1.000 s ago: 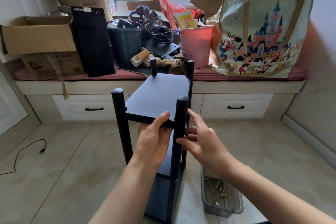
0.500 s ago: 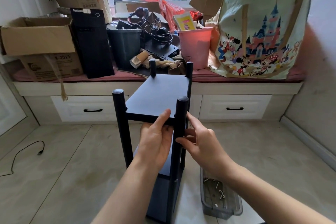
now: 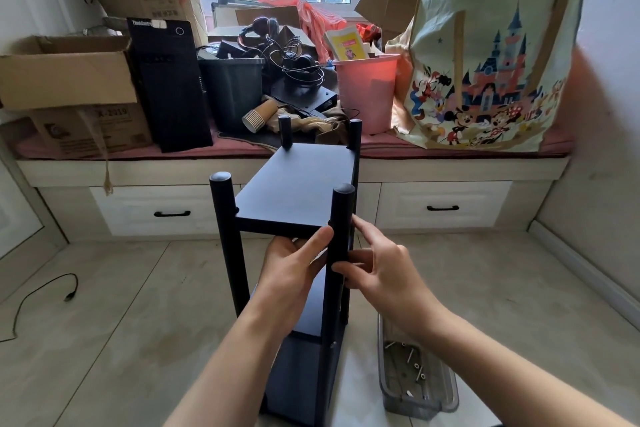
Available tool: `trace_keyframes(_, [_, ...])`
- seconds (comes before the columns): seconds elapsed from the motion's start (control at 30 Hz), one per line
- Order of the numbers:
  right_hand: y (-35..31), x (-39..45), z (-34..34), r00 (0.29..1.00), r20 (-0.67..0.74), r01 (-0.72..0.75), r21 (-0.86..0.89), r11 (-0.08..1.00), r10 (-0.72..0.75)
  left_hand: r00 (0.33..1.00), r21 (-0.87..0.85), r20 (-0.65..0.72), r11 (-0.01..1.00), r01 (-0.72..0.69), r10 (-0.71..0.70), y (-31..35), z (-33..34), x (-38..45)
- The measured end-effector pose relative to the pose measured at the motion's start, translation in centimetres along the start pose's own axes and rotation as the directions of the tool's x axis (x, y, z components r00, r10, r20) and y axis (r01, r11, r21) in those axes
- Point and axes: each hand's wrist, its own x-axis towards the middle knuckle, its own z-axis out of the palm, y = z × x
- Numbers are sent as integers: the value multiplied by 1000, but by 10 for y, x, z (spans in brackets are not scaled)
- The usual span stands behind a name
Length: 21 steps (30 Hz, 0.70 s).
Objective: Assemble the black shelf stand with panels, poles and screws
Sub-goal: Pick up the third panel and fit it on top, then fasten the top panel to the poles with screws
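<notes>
While the shelf stand stands upright on the floor, left hand grips the top panel's front edge; right hand pinches the near-right pole.

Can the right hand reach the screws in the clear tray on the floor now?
Probably yes. The right hand touches the near right pole; the clear tray lies open below that forearm, nothing covering the screws.

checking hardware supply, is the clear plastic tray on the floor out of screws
No, the clear plastic tray on the floor beside the black shelf stand has several screws lying in it.
</notes>
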Motion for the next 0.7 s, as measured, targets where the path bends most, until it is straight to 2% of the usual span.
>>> trace_keyframes(0.17, [9, 7, -3, 994, -100, -53, -44, 998, 48, 998, -37, -34, 998, -58, 56, -5, 3, 7])
trace_keyframes(0.53, [32, 19, -27, 982, -166, -106, -113, 988, 87, 983, -31, -123, 989, -144, 139, -30, 27, 31])
trace_keyframes(0.7, [73, 15, -50, 956, -61, -292, -200, 935, 286, 987, -40, -128, 994, -104, 98, -32, 30, 35])
